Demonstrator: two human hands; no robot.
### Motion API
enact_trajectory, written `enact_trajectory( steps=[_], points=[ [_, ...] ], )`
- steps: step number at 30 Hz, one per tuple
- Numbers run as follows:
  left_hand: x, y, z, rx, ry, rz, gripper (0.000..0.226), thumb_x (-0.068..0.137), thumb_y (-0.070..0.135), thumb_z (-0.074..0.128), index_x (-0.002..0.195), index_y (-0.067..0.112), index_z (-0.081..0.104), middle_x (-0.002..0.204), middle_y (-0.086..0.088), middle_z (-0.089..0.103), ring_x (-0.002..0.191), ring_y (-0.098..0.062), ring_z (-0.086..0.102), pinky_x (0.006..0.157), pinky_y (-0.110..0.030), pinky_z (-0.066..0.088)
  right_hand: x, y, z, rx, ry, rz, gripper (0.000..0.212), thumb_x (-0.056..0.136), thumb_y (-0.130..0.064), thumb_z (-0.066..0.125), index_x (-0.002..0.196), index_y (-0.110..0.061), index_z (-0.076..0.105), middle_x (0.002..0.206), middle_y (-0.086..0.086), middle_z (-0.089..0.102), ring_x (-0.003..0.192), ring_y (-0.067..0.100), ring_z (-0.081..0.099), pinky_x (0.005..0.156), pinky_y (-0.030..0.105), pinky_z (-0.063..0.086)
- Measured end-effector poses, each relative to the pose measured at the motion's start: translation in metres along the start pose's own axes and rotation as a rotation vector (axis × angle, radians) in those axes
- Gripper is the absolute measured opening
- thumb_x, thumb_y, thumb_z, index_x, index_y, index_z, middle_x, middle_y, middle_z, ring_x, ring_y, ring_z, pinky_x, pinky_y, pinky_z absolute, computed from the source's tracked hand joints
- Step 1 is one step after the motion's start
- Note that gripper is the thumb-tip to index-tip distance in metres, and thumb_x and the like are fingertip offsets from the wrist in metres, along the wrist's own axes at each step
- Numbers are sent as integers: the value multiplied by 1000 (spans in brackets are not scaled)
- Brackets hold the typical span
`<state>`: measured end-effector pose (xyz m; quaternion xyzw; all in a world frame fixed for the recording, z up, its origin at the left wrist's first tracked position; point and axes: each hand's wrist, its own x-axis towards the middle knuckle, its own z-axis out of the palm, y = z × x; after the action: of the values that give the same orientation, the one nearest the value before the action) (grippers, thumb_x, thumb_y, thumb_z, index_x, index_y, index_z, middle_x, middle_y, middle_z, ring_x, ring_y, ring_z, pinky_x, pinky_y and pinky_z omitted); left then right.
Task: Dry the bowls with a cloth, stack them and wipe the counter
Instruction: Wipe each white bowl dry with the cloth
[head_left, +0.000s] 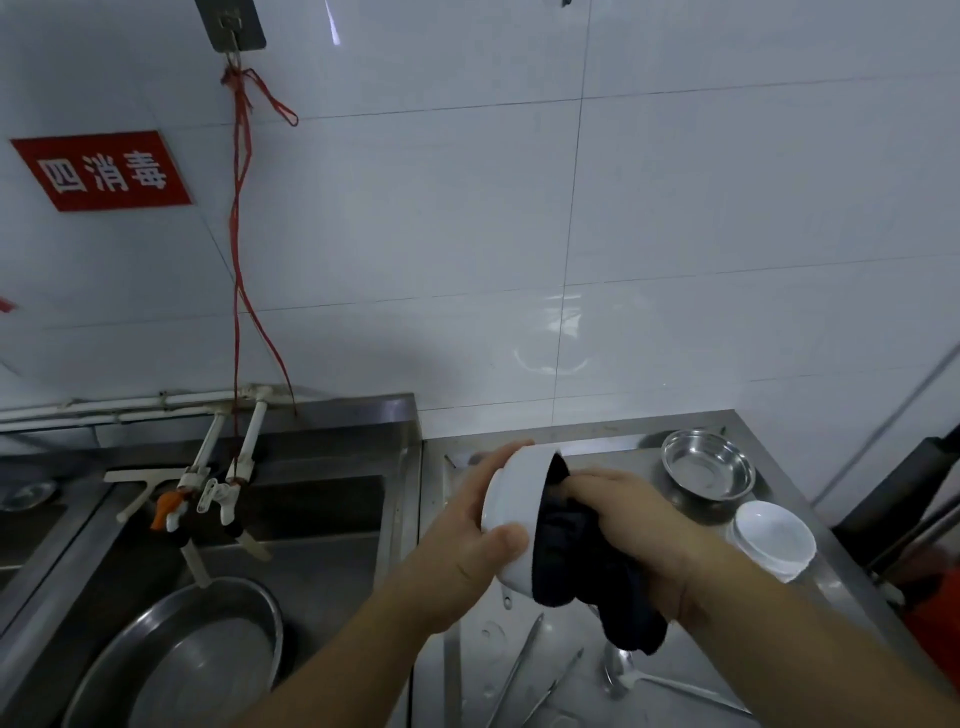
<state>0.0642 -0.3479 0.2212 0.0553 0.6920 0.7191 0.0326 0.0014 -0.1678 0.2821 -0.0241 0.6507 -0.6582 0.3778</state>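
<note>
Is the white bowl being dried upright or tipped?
Tipped on its side: the white bowl, gripped by the left hand, opens rightward toward the right hand, which pushes the dark cloth in.

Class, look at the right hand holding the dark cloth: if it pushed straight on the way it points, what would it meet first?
The right hand points left into the tilted white bowl, so it would probably press the dark cloth against the bowl's inside, which the left hand backs.

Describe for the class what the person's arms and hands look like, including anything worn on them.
Both forearms are bare as far as the frame shows, with no sleeve in sight. The left hand and the right hand wear no gloves, and no ring, watch or bracelet shows on either. Nothing is marked on them that can be made out.
</note>
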Motion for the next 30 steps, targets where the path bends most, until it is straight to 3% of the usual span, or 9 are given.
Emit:
enact_trajectory(
  steps=[3, 6, 9, 12, 17, 21, 25, 27, 30],
  points=[
    [2, 3, 15, -88, 16, 5, 100, 86, 60, 78, 161, 14, 31, 149, -25, 49, 137, -52, 51, 107, -72, 48, 0, 2, 5, 380, 27, 68, 30, 101, -20, 55, 96, 6, 71, 92, 22, 72, 86, 34, 70, 81, 41, 57],
    [8, 6, 29, -132, 81, 24, 96, 87, 59, 78, 162, 19, 33, 152, -21, 50, 140, -48, 50, 109, -66, 50, 0, 3, 14, 619, 63, 74, 37, 109, -20, 42, 118, 9, 64, 107, 26, 73, 108, 41, 67, 99, 51, 52],
    [10, 0, 39, -154, 136, -1, 96, 82, 63, 81, 159, 25, 38, 151, -16, 53, 139, -43, 53, 107, -61, 53, -1, 3, 14, 669, 160, 30, 29, 109, -18, 43, 112, 2, 65, 97, 21, 72, 87, 36, 69, 74, 45, 57],
    [7, -10, 50, -221, 188, -46, 94, 77, 65, 84, 155, 30, 44, 149, -13, 57, 138, -38, 57, 104, -51, 57, 1, 7, 9, 623, 358, -23, 25, 106, -28, 57, 110, -7, 71, 101, 18, 78, 88, 36, 76, 67, 43, 61],
    [7, -11, 58, -349, 185, -52, 74, 92, 52, 76, 155, 29, 45, 148, -16, 61, 135, -39, 61, 100, -43, 58, -1, 21, 8, 155, 388, -314, 19, 96, -15, 65, 103, -31, 74, 93, 9, 80, 86, 31, 79, 75, 54, 66],
    [13, -9, 59, -377, 209, -94, 96, 86, 62, 79, 159, 15, 38, 148, -26, 58, 133, -47, 60, 96, -54, 58, 3, 18, -12, -534, 430, -614, 9, 99, -20, 63, 95, -27, 60, 70, 0, 68, 66, 21, 67, 61, 38, 55],
    [13, -15, 54, -353, 253, -138, 101, 72, 67, 87, 155, 25, 46, 142, -19, 64, 126, -43, 66, 88, -53, 61, 10, 2, -25, -1364, 114, -585, 20, 98, -24, 60, 118, -21, 59, 95, 0, 66, 86, 24, 64, 72, 31, 46],
    [13, -14, 54, -304, 246, -135, 96, 71, 67, 88, 151, 31, 50, 142, -16, 64, 127, -40, 66, 89, -51, 62, 12, -4, -27, -1465, 27, -510, 20, 99, -27, 57, 117, -21, 62, 99, -1, 71, 88, 21, 66, 77, 30, 50],
    [15, -12, 58, -208, 245, -121, 92, 70, 70, 85, 148, 34, 52, 139, -13, 63, 127, -37, 65, 93, -52, 62, 13, -6, -34, -1264, -67, -441, 19, 98, -30, 53, 108, -26, 69, 89, -8, 71, 79, 14, 66, 72, 27, 54]
  ],
)
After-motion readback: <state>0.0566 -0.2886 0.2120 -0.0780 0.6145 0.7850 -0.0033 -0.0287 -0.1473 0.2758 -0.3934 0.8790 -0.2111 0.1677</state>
